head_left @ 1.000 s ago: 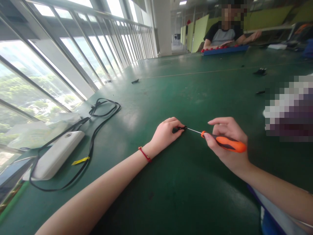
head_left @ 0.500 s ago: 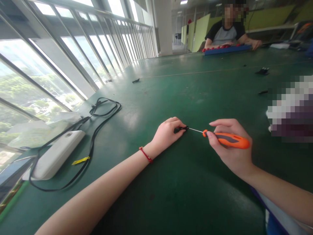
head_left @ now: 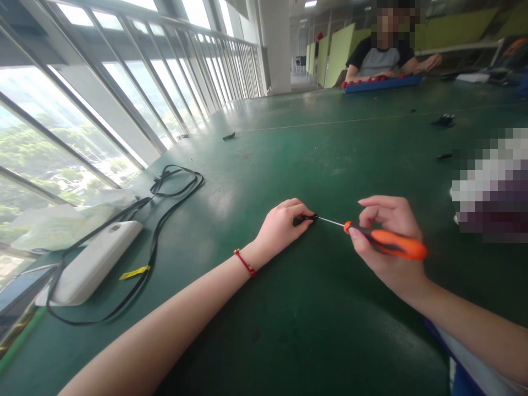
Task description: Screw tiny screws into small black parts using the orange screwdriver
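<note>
Now the small black part (head_left: 315,216) is pinched by the left hand (head_left: 282,221) at the tip of the screwdriver (head_left: 396,244), itself gripped in the right hand (head_left: 391,269), its shaft (head_left: 331,221) best aligned straight and pressed gently!

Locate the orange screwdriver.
In the head view, the orange screwdriver is right of centre, held in the right hand, its tip at the small black part in the left hand.

Over the table (head_left: 264,159), a screwdriver (head_left: 402,245) in the right hand (head_left: 390,269) points left to a part (head_left: 313,217) in the left hand (head_left: 280,224). Left of them, near a railing (head_left: 185,30), a cable (head_left: 155,242) crosses a box (head_left: 97,264). A person (head_left: 380,59) sits behind a far tray (head_left: 396,83).
</note>
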Motion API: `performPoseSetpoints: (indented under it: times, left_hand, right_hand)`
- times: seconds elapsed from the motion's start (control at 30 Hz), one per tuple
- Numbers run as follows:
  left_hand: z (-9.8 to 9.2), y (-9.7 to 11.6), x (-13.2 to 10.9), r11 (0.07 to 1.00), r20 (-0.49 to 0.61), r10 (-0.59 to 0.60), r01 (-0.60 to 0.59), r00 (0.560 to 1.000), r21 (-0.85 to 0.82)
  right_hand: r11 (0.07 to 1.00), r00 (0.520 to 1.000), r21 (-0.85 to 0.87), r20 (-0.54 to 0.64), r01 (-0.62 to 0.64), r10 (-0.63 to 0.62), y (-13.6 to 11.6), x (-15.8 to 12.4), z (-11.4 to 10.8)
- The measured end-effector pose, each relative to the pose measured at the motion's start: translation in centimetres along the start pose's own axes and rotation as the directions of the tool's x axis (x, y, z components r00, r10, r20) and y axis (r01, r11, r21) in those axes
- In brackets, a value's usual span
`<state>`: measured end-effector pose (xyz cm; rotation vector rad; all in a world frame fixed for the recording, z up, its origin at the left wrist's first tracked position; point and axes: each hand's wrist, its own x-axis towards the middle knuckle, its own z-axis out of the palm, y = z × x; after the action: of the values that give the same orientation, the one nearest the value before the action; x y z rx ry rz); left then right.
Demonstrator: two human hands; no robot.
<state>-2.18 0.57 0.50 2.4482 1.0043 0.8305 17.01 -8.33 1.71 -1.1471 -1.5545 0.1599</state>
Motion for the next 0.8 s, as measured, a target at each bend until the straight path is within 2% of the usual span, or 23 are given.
performPoseSetpoints:
  times: [0.13,0.3,0.37,0.5,0.67,0.8]
  left_hand:
    - [0.03,-0.08,0.00,1.000,-0.003,0.002,-0.002,1.000,0.002]
    - [0.08,-0.19,0.07,1.000,-0.009,0.011,-0.011,1.000,0.002]
    - [0.08,-0.17,0.04,1.000,-0.009,0.015,-0.015,1.000,0.003]
    - [0.07,-0.08,-0.05,1.000,-0.012,0.011,-0.011,1.000,0.006]
    - [0.05,0.03,-0.03,1.000,-0.013,0.002,-0.002,1.000,0.022]
    - [0.05,0.02,0.03,0.999,-0.040,-0.009,0.011,0.999,0.048]
  right_hand:
    - [0.994,0.997,-0.106,0.079,0.001,0.008,-0.05,-0.12,-0.15]
    - [1.000,0.999,0.003,-0.042,-0.005,0.005,-0.23,0.11,0.10]
    - [1.000,0.999,0.017,-0.039,-0.008,0.009,-0.23,0.12,0.08]
    - [0.995,0.999,-0.098,0.047,0.000,0.005,-0.22,-0.09,-0.14]
    - [1.000,0.998,0.000,-0.052,0.018,-0.018,-0.30,0.06,0.03]
    - [0.999,0.999,-0.041,0.031,-0.012,0.013,-0.24,0.18,0.01]
